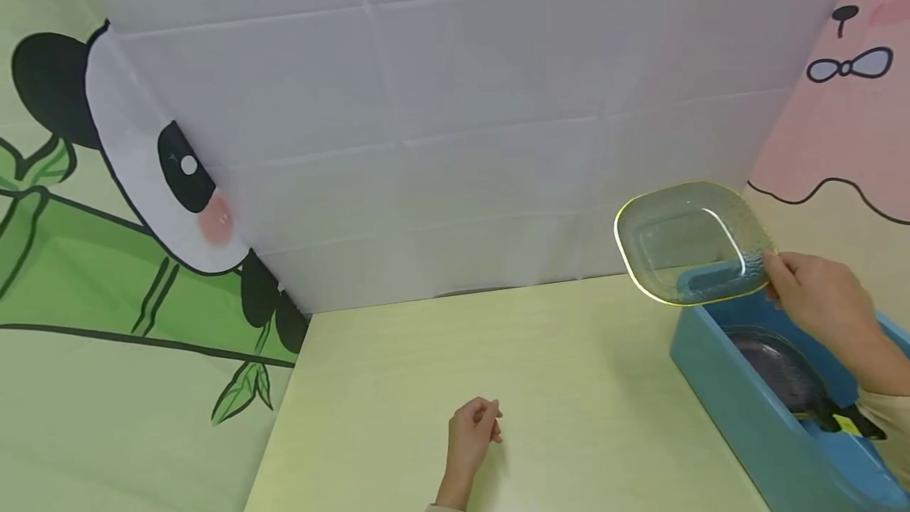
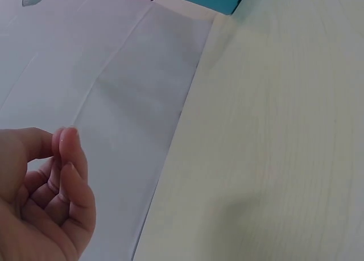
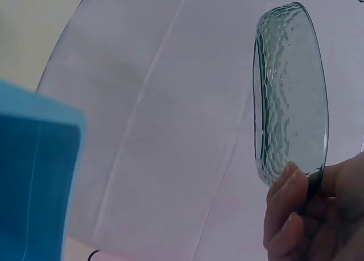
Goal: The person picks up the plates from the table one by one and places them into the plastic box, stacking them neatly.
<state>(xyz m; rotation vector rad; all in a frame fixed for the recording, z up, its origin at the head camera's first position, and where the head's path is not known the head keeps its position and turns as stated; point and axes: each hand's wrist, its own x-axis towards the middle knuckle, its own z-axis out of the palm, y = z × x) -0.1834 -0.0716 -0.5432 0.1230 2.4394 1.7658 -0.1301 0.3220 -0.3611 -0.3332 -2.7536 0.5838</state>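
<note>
My right hand [image 1: 828, 303] pinches a clear glass plate [image 1: 682, 239] by its near right corner. The plate is rounded and rectangular with a gold-looking rim, and it is held up in the air, overlapping the far end of a blue bin [image 1: 725, 417] in the head view. From the right wrist, the plate [image 3: 290, 90] shows edge-on with a rippled underside, thumb and fingers on its lower end. My left hand [image 1: 472, 433] is above the table, fingers loosely curled and holding nothing; the left wrist view shows its fingers [image 2: 74, 187] with nothing between them.
Inside the bin lies a dark frying pan [image 1: 775, 370] with a black handle and a yellow label. The pale wooden table [image 1: 554, 385] ends at a white cloth wall [image 1: 426, 141]. Printed panda [image 1: 149, 156] and pink animal cloths hang at the sides.
</note>
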